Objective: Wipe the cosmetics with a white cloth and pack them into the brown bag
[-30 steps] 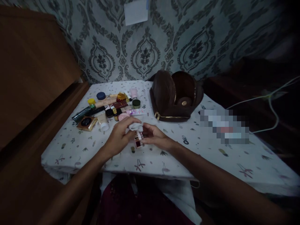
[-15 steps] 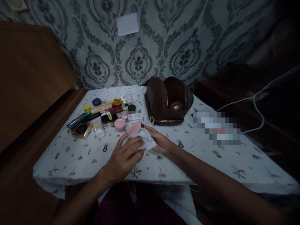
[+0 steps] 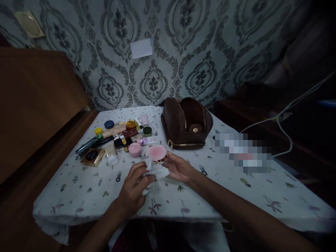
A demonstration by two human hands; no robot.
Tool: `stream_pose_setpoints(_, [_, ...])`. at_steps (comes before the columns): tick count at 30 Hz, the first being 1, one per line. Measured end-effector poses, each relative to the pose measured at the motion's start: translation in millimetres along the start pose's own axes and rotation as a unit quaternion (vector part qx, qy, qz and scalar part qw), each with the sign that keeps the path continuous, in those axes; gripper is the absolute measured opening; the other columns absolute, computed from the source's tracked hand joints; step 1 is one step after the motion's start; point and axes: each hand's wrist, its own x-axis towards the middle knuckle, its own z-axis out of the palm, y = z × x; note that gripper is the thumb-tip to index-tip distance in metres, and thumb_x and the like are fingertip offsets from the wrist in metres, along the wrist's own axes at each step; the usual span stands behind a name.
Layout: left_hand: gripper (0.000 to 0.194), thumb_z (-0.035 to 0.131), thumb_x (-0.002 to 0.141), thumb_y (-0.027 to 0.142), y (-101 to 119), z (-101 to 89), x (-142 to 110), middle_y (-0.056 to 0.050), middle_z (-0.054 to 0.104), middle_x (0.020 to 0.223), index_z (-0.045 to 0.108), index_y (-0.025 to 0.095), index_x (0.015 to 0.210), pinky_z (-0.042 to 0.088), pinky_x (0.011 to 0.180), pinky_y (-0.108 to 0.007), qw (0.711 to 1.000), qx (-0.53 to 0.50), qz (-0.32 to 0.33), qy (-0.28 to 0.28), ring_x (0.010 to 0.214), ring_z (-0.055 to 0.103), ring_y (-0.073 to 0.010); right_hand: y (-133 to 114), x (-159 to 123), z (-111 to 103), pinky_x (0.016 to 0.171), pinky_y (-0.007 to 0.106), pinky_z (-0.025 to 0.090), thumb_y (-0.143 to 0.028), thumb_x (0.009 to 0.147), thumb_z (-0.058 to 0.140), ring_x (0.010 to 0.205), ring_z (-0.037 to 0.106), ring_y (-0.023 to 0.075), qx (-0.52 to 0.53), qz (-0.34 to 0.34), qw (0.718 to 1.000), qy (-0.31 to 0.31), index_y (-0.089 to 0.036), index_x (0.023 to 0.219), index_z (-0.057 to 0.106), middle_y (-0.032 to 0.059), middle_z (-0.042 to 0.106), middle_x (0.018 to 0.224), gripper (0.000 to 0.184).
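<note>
Near the open bag (image 3: 173,120), pink-topped container (image 3: 156,153) in grip of right hand (image 3: 181,168), white cloth (image 3: 157,171) in left hand (image 3: 133,190).

light: dim, cool, source out of view | tone: tablecloth (image 3: 199,206) palest, far right and lower edge near black | shadows: soft, murky | glare: faint glints on gold zip (image 3: 187,144) | detail: soft, smeary toward right; pixelated patch (image 3: 243,154) | edges: wide-angle stretch
</note>
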Motion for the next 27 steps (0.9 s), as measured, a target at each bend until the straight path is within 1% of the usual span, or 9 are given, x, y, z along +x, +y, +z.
stream_pose_setpoints(3, [0.04,0.048,0.076,-0.001,-2,0.4,-2,-0.012,0.066,0.114,0.064,0.019,0.107,0.051,0.098,-0.043,0.998,-0.037,-0.049,0.016,0.112,0.059,-0.0253,-3,-1,4,0.079,0.029,0.056,-0.041,0.075,0.082,0.084,0.068,0.0161,-0.008,-0.004,1.0,-0.004,-0.02,0.118,0.062,0.0056,0.073,0.106,0.051])
stream_pose_setpoints(7, [0.034,0.05,0.077,0.001,-6,-2.1,0,-0.008,0.066,0.112,0.065,0.023,0.099,0.049,0.097,-0.039,0.982,-0.104,-0.156,0.031,0.108,0.061,-0.0234,-7,-6,9,0.069,0.027,0.057,-0.027,0.076,0.079,0.078,0.067,0.0137,-0.051,0.021,0.997,-0.051,-0.023,0.135,0.053,0.0049,0.071,0.107,0.065])
stream_pose_setpoints(9, [0.028,0.051,0.076,0.004,-9,-4.1,3,-0.006,0.067,0.109,0.065,0.022,0.093,0.049,0.092,-0.036,0.965,-0.138,-0.218,0.036,0.105,0.063,-0.023,-8,-7,11,0.07,0.027,0.057,-0.021,0.074,0.079,0.085,0.068,0.0151,-0.075,0.035,0.994,-0.076,-0.026,0.14,0.05,0.0053,0.068,0.113,0.072])
stream_pose_setpoints(12, [0.02,0.053,0.075,0.009,-16,-5.6,8,-0.003,0.068,0.096,0.064,0.021,0.088,0.049,0.086,-0.032,0.932,-0.178,-0.311,0.047,0.095,0.064,-0.0217,-7,-8,12,0.078,0.023,0.056,-0.011,0.068,0.081,0.097,0.065,0.0136,-0.095,0.036,0.991,-0.084,-0.026,0.138,0.051,0.0027,0.063,0.116,0.077])
stream_pose_setpoints(15, [0.02,0.053,0.073,0.012,-18,-4.8,16,-0.002,0.068,0.088,0.064,0.02,0.087,0.049,0.083,-0.032,0.909,-0.197,-0.365,0.039,0.089,0.063,-0.0217,-5,-8,11,0.076,0.019,0.053,-0.007,0.065,0.081,0.091,0.063,0.0105,-0.131,0.044,0.986,-0.092,-0.025,0.141,0.047,0.0003,0.062,0.11,0.085])
stream_pose_setpoints(17, [0.02,0.053,0.074,0.013,-15,-4.1,24,-0.002,0.068,0.088,0.065,0.02,0.087,0.049,0.082,-0.032,0.912,-0.202,-0.356,0.026,0.088,0.063,-0.0218,-2,-8,9,0.068,0.018,0.05,-0.007,0.066,0.08,0.083,0.061,0.0099,-0.156,0.053,0.981,-0.103,-0.025,0.146,0.039,-0.0005,0.062,0.104,0.092])
stream_pose_setpoints(21, [0.023,0.052,0.076,0.01,-4,-4.3,41,-0.004,0.068,0.094,0.066,0.021,0.09,0.048,0.084,-0.032,0.946,-0.187,-0.264,-0.012,0.093,0.063,-0.0223,5,-7,6,0.062,0.017,0.046,-0.01,0.064,0.082,0.072,0.057,0.0082,-0.159,0.053,0.981,-0.102,-0.026,0.146,0.036,-0.0053,0.06,0.091,0.096])
stream_pose_setpoints(24, [0.027,0.052,0.076,0.007,0,-4.1,50,-0.004,0.069,0.096,0.067,0.022,0.093,0.049,0.084,-0.032,0.96,-0.166,-0.225,-0.028,0.095,0.063,-0.0224,8,-5,4,0.065,0.017,0.048,-0.015,0.063,0.086,0.074,0.059,0.0082,-0.136,0.02,0.987,-0.081,-0.027,0.135,0.042,-0.0068,0.06,0.088,0.085])
stream_pose_setpoints(27, [0.026,0.054,0.075,0.009,-5,-2.7,56,-0.004,0.069,0.095,0.068,0.022,0.092,0.049,0.083,-0.032,0.956,-0.153,-0.25,-0.005,0.097,0.063,-0.0234,5,-5,4,0.064,0.022,0.055,-0.024,0.068,0.087,0.077,0.066,0.012,-0.125,-0.009,0.989,-0.072,-0.026,0.121,0.047,-0.0033,0.064,0.095,0.066])
